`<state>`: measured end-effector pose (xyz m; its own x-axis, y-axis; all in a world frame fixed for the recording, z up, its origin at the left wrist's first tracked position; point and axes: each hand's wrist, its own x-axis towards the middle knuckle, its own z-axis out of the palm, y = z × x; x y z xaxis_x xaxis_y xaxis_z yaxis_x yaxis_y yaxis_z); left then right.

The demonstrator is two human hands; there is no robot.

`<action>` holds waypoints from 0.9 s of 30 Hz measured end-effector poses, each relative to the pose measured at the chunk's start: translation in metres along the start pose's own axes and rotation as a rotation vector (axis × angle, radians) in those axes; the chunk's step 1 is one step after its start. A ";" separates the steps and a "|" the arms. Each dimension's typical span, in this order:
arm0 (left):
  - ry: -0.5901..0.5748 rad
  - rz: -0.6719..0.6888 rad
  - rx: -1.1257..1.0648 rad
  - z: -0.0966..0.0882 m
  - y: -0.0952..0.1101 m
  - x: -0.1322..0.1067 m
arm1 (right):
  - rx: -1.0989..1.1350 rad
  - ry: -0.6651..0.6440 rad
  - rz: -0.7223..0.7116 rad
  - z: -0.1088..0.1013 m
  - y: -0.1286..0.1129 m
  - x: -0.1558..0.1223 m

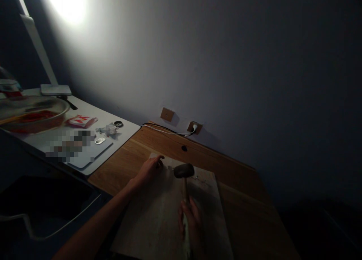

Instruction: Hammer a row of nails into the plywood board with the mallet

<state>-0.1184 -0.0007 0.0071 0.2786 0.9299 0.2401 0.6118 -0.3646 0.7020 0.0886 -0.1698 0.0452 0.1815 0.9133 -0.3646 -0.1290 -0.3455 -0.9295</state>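
Observation:
A rubber mallet with a dark, blunt head and a pale wooden handle is gripped in my right hand. The fingers wrap round the handle, and the head hovers over or near the far part of a light wooden board. On that board's far left side rests my left hand, its fingers loosely bent and apart, with nothing visible in them. Small shiny nail-like pieces lie or stand just right of it. More of these small pieces show right of the mallet head, too dim to make out clearly.
The board lies on a brown wooden desk against the wall. A plugged-in charger and cable sit at the back. On the white table at left are a large bowl, a closed laptop, crumpled tissue and a lamp.

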 end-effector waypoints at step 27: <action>0.105 0.217 0.279 -0.029 0.000 -0.084 | -0.055 0.225 -0.147 -0.060 0.070 -0.047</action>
<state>-0.1634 -0.0778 0.0066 0.3558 0.8239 0.4411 0.7292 -0.5399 0.4203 0.1294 -0.2499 -0.0056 0.4071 0.8858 -0.2226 -0.0330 -0.2293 -0.9728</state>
